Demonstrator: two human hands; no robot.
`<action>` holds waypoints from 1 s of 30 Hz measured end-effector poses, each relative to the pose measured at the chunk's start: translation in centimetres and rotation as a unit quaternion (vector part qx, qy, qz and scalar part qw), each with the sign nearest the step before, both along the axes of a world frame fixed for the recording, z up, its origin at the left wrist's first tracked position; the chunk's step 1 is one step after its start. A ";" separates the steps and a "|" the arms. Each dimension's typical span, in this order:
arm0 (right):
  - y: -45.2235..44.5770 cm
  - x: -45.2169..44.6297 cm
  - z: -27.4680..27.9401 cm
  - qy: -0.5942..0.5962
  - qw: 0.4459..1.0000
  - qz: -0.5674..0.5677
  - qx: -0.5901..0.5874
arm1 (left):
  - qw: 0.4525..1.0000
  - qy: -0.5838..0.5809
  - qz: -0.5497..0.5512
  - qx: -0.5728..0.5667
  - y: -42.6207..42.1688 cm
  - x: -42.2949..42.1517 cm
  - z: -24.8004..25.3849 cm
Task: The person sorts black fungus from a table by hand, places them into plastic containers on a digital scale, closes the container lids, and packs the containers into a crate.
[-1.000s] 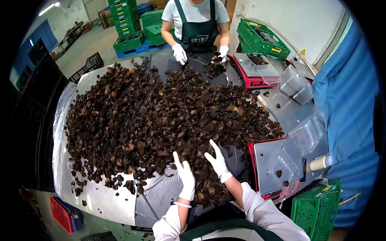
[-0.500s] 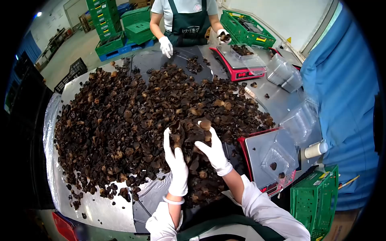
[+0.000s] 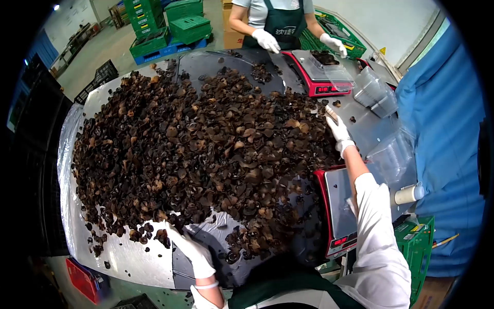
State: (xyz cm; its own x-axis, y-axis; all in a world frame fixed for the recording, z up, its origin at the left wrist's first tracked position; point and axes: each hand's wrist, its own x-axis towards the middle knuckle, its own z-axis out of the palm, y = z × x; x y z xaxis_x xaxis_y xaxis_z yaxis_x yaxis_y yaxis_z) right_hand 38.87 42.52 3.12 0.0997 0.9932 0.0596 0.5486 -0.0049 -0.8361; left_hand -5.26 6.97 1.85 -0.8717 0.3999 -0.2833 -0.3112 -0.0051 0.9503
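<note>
While the worktop (image 3: 139, 262) bears the dark pile (image 3: 206, 139), your left hand (image 3: 194, 253) reaches its near edge, your right hand (image 3: 339, 131) its right edge, apparently gathering; I cannot tell either grip's spread; drawing inward calls for cupping.

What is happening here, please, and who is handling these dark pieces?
The person wearing the camera is working at a large pile of dark pieces on a table. The gloved left hand is at the pile's near edge; the right hand is at its right edge. I cannot tell if they hold anything. Across the table, a second person has both hands near the far scale, where a tub holds some pieces.
</note>
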 end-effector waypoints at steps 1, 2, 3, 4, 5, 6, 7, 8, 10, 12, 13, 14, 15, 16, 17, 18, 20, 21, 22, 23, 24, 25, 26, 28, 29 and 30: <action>0.1 1.2 -0.7 -0.130 0.978 -0.139 -0.083 | 0.999 0.036 -0.018 0.007 -0.5 0.0 -2.4; 0.2 2.8 -1.7 -0.135 0.968 -0.163 -0.136 | 0.997 0.072 -0.034 0.015 -0.6 0.1 -3.8; 0.0 3.2 -1.9 -0.152 0.959 -0.169 -0.167 | 0.996 0.078 -0.042 0.024 0.5 0.5 -3.0; -0.4 3.4 -2.3 -0.169 0.949 -0.177 -0.197 | 0.982 0.172 -0.057 -0.059 1.1 0.4 -3.3; -0.7 3.4 -2.8 -0.174 0.946 -0.158 -0.223 | 0.977 0.196 -0.063 -0.062 2.1 0.4 -3.6; -0.7 3.4 -3.3 -0.179 0.942 -0.141 -0.247 | 0.971 0.219 -0.070 -0.064 3.3 0.5 -3.8; -0.6 3.3 -3.8 -0.186 0.935 -0.118 -0.278 | 0.965 0.242 -0.071 -0.077 4.6 0.7 -3.6; -0.6 2.8 -4.7 -0.184 0.942 -0.087 -0.266 | 0.965 0.244 -0.083 -0.056 6.0 1.0 -3.3; 0.0 0.9 -4.9 -0.190 0.944 -0.049 -0.266 | 0.966 0.239 -0.097 -0.019 8.7 1.0 -3.6; -0.6 -1.8 -3.9 -0.123 0.968 -0.024 -0.219 | 0.969 0.224 -0.107 -0.002 10.9 1.4 -2.5; -1.2 -3.6 -3.0 -0.085 0.974 0.004 -0.210 | 0.961 0.242 -0.135 -0.006 11.5 1.2 -2.9; -1.8 -5.6 -2.1 -0.046 0.978 0.032 -0.202 | 0.952 0.259 -0.164 -0.011 12.0 0.9 -3.4; -2.1 -7.4 -1.6 -0.016 0.980 0.050 -0.190 | 0.959 0.220 -0.174 0.027 12.7 1.4 -2.7; -2.2 -9.1 -1.3 0.014 0.982 0.068 -0.177 | 0.950 0.243 -0.195 0.027 13.3 1.1 -3.2; -2.3 -10.7 -1.4 0.048 0.978 0.106 -0.172 | 0.947 0.242 -0.210 0.034 13.9 1.2 -3.1; -3.0 -12.9 -0.6 0.067 0.976 0.116 -0.173 | 0.943 0.241 -0.225 0.042 14.6 1.5 -2.8; -3.2 -15.6 -1.4 0.097 0.968 0.144 -0.182 | 0.936 0.219 -0.266 0.076 16.2 2.0 -3.3; -4.0 -17.1 -0.4 0.114 0.964 0.156 -0.183 | 0.935 0.183 -0.286 0.106 17.0 2.4 -3.8; -4.6 -18.4 0.6 0.129 0.960 0.170 -0.183 | 0.932 0.145 -0.304 0.134 17.8 2.9 -3.9; -4.9 -19.5 0.8 0.162 0.956 0.163 -0.183 | 0.928 0.121 -0.318 0.151 18.4 3.4 -4.1; -5.1 -20.3 1.0 0.196 0.950 0.155 -0.185 | 0.923 0.108 -0.332 0.162 18.9 4.1 -3.6; -5.4 -21.1 1.8 0.220 0.940 0.186 -0.183 | 0.919 0.110 -0.343 0.164 19.2 4.8 -2.7; -5.8 -21.6 2.6 0.271 0.922 0.217 -0.174 | 0.914 0.116 -0.353 0.163 19.5 5.5 -1.7; -6.8 -22.8 4.0 0.312 0.900 0.222 -0.208 | 0.906 0.130 -0.367 0.167 20.3 6.8 0.3; -7.6 -23.2 5.1 0.323 0.897 0.222 -0.206 | 0.902 0.137 -0.372 0.169 20.5 7.2 1.3; -7.4 -23.3 5.1 0.302 0.906 0.239 -0.176 | 0.900 0.142 -0.376 0.172 20.8 7.4 2.2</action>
State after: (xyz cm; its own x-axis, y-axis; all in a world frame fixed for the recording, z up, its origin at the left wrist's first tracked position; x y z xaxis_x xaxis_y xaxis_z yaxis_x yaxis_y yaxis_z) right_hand 15.52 35.11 8.24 -0.4386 0.8783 -0.1904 0.0007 -0.2115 -0.9774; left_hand 2.16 27.74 4.08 -0.3368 0.9277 0.1611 -0.0937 -0.2033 0.9746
